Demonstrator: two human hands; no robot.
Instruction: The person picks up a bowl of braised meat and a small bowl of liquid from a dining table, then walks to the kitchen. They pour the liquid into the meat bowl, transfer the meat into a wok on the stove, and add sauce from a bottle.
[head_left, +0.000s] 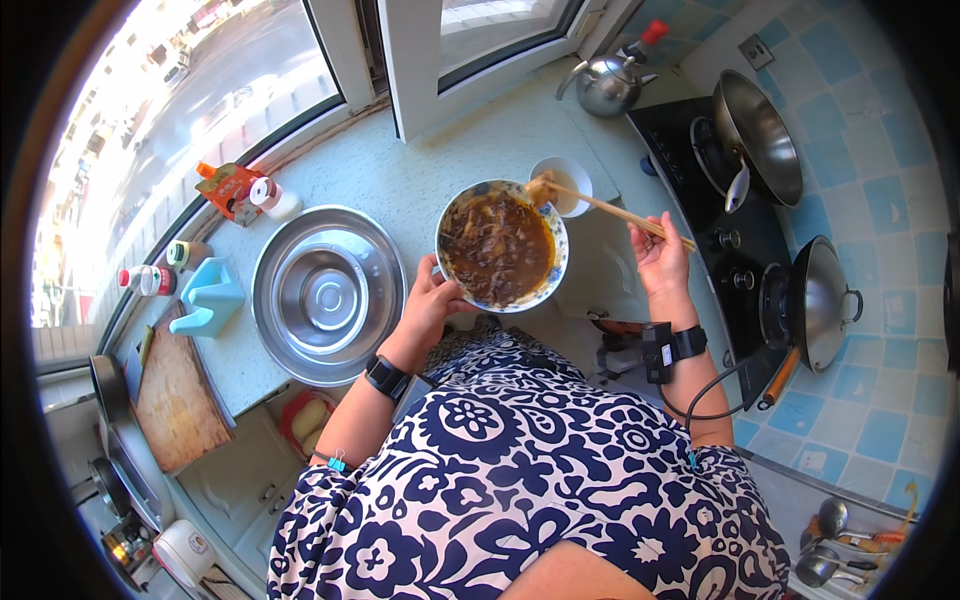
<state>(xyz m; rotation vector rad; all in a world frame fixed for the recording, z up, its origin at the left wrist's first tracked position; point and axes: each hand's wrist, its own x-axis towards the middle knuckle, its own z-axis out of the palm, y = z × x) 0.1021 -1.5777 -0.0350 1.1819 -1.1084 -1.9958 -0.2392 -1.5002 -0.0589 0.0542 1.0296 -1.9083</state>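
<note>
My left hand (433, 306) grips the lower left rim of a patterned white bowl (559, 259), holding it up in front of my body. Dark brown stewed food in reddish oily broth (495, 244) fills much of it. In my right hand (658, 255) is a pair of wooden chopsticks (619, 212). Their tips hold a light brown chunk of food (541, 189) at the bowl's upper right rim. Partly behind that chunk, a small white bowl (581, 176) with pale liquid stands on the countertop.
Nested steel basins (274, 229) stand left on the countertop (420, 161), near a seasoning jar (274, 199), a blue plastic holder (214, 300) and a wooden cutting board (176, 397). Rightward, a gas stove (694, 176) carries a wok (757, 135) and a lidded wok (821, 307). A steel kettle (607, 86) is behind.
</note>
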